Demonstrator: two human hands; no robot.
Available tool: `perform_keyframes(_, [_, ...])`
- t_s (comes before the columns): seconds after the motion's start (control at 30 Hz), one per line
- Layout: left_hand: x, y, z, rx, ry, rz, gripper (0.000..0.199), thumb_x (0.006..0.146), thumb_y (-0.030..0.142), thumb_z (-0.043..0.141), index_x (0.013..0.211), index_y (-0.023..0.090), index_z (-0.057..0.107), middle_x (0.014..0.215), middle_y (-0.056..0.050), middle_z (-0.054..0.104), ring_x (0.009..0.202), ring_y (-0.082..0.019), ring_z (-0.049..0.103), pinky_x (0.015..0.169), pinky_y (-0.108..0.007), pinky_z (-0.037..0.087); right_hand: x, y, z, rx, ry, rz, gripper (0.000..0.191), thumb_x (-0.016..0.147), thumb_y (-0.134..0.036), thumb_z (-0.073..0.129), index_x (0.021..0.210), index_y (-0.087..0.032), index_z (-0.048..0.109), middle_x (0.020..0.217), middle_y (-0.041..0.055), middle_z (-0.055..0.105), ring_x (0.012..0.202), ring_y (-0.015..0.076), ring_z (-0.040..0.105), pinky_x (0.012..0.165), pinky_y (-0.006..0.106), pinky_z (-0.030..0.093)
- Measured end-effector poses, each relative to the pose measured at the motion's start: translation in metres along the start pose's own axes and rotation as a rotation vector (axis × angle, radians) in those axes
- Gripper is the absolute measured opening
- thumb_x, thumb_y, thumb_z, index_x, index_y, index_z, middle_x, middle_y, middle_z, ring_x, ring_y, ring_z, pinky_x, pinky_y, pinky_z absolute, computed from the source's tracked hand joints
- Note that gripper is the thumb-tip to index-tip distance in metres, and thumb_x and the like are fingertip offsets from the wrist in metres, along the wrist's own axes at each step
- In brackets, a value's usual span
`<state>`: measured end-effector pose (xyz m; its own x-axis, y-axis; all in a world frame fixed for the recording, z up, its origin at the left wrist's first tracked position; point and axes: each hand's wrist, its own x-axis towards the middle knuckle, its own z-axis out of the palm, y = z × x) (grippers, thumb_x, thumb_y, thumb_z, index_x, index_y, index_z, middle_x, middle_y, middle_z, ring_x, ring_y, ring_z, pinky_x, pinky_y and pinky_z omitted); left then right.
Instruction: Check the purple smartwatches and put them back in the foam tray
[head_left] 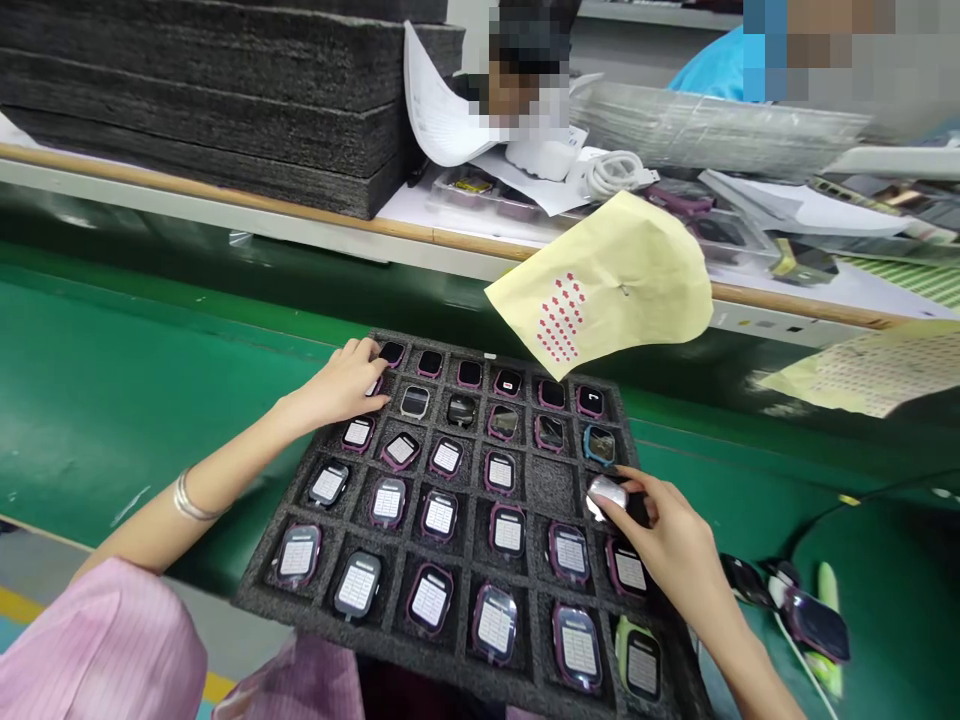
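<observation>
1. Head view, right hand: The right hand (pixel 670 530) pinches a shiny-faced watch (pixel 606 494) between thumb and fingers, at a right-hand compartment of the black foam tray (pixel 551 488); whether the watch is clear of the foam I cannot tell.
2. Head view, left hand: The left hand (pixel 337 388) is at the tray's far left corner, thumb and fingers slightly parted around a partly covered watch; I cannot tell whether they grip it.
3. Head view, tray: Rows of watches sit in separate compartments, many showing lit white screens, the far ones mostly dark. A green-framed watch (pixel 640 657) lies in the near right corner.
4. Head view, surroundings: The tray is on a green tabletop (pixel 150 400). Beyond, a shelf holds stacked black foam (pixel 217 100); a yellow sheet (pixel 637 275) with red marks hangs at its edge.
</observation>
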<state>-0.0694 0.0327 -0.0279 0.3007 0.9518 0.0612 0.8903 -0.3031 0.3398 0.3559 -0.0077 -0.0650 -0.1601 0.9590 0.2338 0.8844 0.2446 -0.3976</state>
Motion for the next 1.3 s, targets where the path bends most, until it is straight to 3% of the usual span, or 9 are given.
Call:
perform_keyframes(0.1, [0.006,0.024,0.007,-0.013,0.007,-0.018,0.022,0.088,0.027,0.048,0.093,0.012,0.063,0.102,-0.016,0.057,0.104,-0.033,0.050,0.094,-0.050,0.039,0.001,-0.004,0.000,0.217,-0.079,0.085,0.057,0.077,-0.067,0.059,0.097,-0.014,0.068,0.072,0.0076,0.063,0.058,0.0223,0.057,0.051,0.034,0.046])
perform_keyframes(0.2, [0.015,0.040,0.024,-0.067,0.012,-0.067,0.022,0.090,0.028,0.049,0.082,0.011,0.061,0.088,-0.017,0.060,0.098,-0.034,0.054,0.091,-0.048,0.039,0.003,-0.016,-0.005,0.384,-0.036,0.044,0.043,0.077,-0.059,0.065,0.084,-0.017,0.072,0.087,0.0110,0.065,0.076,0.0263,0.062,0.065,0.037,0.051])
perform_keyframes(0.33, [0.026,0.041,0.038,-0.214,0.050,-0.151,0.014,0.083,0.026,0.061,0.080,0.013,0.058,0.087,-0.016,0.062,0.095,-0.033,0.056,0.085,-0.043,0.040,0.007,-0.046,-0.020,0.727,-0.054,0.079,0.023,0.083,-0.043,0.068,0.093,-0.022,0.072,0.107,0.0095,0.067,0.103,0.0298,0.061,0.095,0.046,0.045])
perform_keyframes(0.43, [0.031,0.036,0.038,-0.409,0.029,-0.170,0.023,0.076,0.033,0.068,0.067,0.016,0.055,0.069,-0.007,0.059,0.078,-0.027,0.058,0.074,-0.036,0.042,0.012,-0.071,-0.029,0.980,-0.078,0.181,0.019,0.084,-0.037,0.070,0.093,-0.021,0.072,0.096,0.0081,0.071,0.094,0.0280,0.066,0.091,0.046,0.050])
perform_keyframes(0.53, [0.028,0.042,0.030,-0.674,0.000,-0.138,0.033,0.080,0.045,0.061,0.066,0.015,0.056,0.064,-0.004,0.058,0.072,-0.022,0.059,0.070,-0.033,0.044,0.023,-0.093,-0.034,1.109,-0.114,0.246,0.024,0.082,-0.036,0.073,0.100,-0.019,0.070,0.091,0.0091,0.072,0.079,0.0245,0.067,0.066,0.035,0.056])
perform_keyframes(0.63, [0.019,0.060,0.018,-0.936,-0.023,-0.088,0.043,0.085,0.053,0.051,0.084,0.011,0.059,0.079,-0.008,0.064,0.078,-0.021,0.063,0.073,-0.033,0.049,0.035,-0.108,-0.031,1.183,-0.264,0.295,0.037,0.087,-0.038,0.066,0.117,-0.016,0.062,0.089,0.0115,0.072,0.066,0.0193,0.063,0.047,0.026,0.047])
perform_keyframes(0.87, [-0.002,0.087,0.001,-1.677,-0.168,-0.233,0.038,0.075,0.035,0.073,0.102,0.010,0.062,0.080,-0.005,0.062,0.066,-0.012,0.060,0.068,-0.028,0.050,0.046,-0.124,-0.009,1.364,-0.628,0.279,0.052,0.089,-0.035,0.064,0.137,-0.023,0.047,0.113,0.0109,0.067,0.101,0.0244,0.063,0.082,0.039,0.051])
perform_keyframes(1.03, [-0.009,0.090,0.000,-1.586,-0.155,-0.314,0.040,0.079,0.032,0.068,0.112,0.012,0.060,0.075,-0.002,0.061,0.066,-0.012,0.057,0.063,-0.025,0.046,0.047,-0.122,-0.007,1.274,-0.635,0.155,0.041,0.078,-0.033,0.076,0.117,-0.024,0.065,0.109,0.0083,0.070,0.107,0.0275,0.062,0.099,0.046,0.043])
perform_keyframes(1.3, [-0.014,0.099,0.006,-1.188,-0.108,-0.223,0.046,0.078,0.023,0.063,0.121,0.015,0.049,0.069,0.005,0.049,0.051,-0.008,0.046,0.050,-0.022,0.039,0.047,-0.112,0.000,1.415,-0.658,0.174,0.040,0.077,-0.031,0.078,0.114,-0.024,0.067,0.102,0.0085,0.072,0.092,0.0236,0.067,0.092,0.041,0.047])
